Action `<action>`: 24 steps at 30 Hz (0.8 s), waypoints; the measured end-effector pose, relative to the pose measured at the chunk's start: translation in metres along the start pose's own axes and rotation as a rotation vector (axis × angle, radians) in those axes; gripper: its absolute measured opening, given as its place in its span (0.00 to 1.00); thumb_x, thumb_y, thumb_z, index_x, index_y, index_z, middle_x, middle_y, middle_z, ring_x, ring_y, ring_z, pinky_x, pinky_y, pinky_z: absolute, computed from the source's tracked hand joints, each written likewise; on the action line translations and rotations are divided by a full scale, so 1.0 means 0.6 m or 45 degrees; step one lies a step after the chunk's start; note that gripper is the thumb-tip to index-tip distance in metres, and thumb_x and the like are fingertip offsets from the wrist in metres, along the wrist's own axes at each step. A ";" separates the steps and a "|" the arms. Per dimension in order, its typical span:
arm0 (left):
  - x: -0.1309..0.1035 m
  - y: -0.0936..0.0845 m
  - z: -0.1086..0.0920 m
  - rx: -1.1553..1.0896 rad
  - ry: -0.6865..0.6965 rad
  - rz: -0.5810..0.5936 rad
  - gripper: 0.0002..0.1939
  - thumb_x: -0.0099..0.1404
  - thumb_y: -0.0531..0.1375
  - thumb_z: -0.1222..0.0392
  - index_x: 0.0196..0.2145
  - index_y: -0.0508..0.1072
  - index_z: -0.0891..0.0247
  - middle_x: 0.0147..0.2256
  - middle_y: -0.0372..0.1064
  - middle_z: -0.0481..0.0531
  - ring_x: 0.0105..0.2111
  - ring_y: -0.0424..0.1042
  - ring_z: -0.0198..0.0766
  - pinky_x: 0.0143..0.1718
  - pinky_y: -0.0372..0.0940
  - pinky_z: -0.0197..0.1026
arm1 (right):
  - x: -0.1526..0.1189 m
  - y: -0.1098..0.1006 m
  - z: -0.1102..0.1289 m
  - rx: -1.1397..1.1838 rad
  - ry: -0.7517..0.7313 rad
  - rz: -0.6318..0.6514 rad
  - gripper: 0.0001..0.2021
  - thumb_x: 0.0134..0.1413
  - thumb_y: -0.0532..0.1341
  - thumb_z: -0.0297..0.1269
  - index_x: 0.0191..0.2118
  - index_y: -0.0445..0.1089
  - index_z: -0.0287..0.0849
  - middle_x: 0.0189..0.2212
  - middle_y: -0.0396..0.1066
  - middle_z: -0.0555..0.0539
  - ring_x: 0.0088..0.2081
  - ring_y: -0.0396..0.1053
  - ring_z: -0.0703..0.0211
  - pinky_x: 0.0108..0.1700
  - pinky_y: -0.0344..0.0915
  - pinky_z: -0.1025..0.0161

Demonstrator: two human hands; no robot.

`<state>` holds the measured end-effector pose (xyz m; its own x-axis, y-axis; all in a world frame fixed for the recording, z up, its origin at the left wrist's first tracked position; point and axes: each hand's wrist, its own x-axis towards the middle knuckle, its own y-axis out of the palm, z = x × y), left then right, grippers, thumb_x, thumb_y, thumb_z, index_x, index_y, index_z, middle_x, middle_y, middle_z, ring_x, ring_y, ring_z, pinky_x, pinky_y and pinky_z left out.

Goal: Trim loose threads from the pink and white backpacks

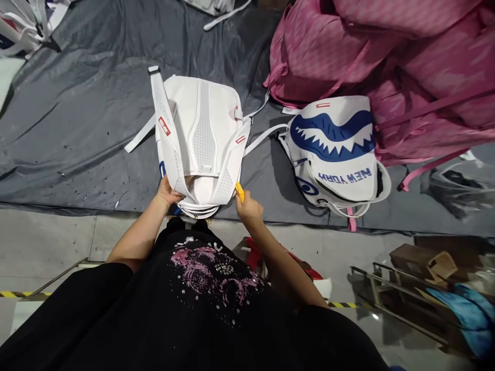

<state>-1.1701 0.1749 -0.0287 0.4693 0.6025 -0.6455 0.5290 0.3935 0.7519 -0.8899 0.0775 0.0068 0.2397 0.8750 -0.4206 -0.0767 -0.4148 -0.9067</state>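
A white backpack [204, 129] lies on the grey sheet in front of me, its padded back and shoulder straps facing up. My left hand [169, 193] grips its lower left edge by the strap, the fingers partly hidden under the fabric. In my right hand [249, 207] is a small yellow hand tool [240, 192], held against the lower right side of the backpack by the other strap. The tool's working end is hard to make out.
A second white backpack [334, 154] with blue shark teeth and "NEW YORK" lettering lies to the right. Pink bags [371, 67] are heaped behind it. Grey sheeting [77, 129] covers the table. At lower right stand a metal rack [402, 304] and cardboard boxes [413, 260].
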 end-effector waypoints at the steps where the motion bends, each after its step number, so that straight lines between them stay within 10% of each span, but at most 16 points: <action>1: -0.002 0.004 -0.003 -0.005 0.007 0.007 0.21 0.66 0.54 0.43 0.31 0.73 0.64 0.33 0.78 0.62 0.14 0.56 0.27 0.08 0.41 0.27 | -0.011 0.000 -0.002 0.036 0.017 -0.026 0.21 0.73 0.49 0.46 0.57 0.66 0.36 0.32 0.76 0.40 0.32 0.72 0.56 0.31 0.56 0.65; 10: 0.008 0.032 -0.018 0.012 -0.073 -0.005 0.22 0.67 0.52 0.43 0.31 0.72 0.64 0.34 0.78 0.63 0.14 0.58 0.28 0.08 0.42 0.27 | -0.077 0.003 0.004 0.353 0.181 -0.007 0.16 0.71 0.51 0.41 0.53 0.67 0.36 0.34 0.77 0.37 0.32 0.73 0.51 0.31 0.55 0.62; 17: 0.010 0.029 -0.033 0.011 -0.128 -0.020 0.24 0.70 0.49 0.42 0.33 0.74 0.64 0.36 0.78 0.63 0.15 0.61 0.29 0.08 0.45 0.28 | -0.260 0.064 0.020 0.443 0.254 0.190 0.16 0.71 0.49 0.38 0.55 0.66 0.36 0.33 0.78 0.40 0.33 0.76 0.50 0.31 0.54 0.64; 24: -0.034 0.050 -0.040 0.413 -0.056 -0.133 0.27 0.72 0.46 0.36 0.40 0.72 0.62 0.35 0.76 0.56 0.26 0.73 0.36 0.17 0.62 0.32 | -0.232 0.057 0.095 0.429 0.136 0.425 0.15 0.71 0.51 0.43 0.54 0.67 0.42 0.38 0.79 0.41 0.41 0.78 0.48 0.35 0.59 0.64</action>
<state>-1.1810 0.1911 0.0103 0.4271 0.5374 -0.7271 0.7696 0.2060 0.6043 -0.9814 -0.0443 0.0328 0.2453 0.6702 -0.7005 -0.4712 -0.5490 -0.6903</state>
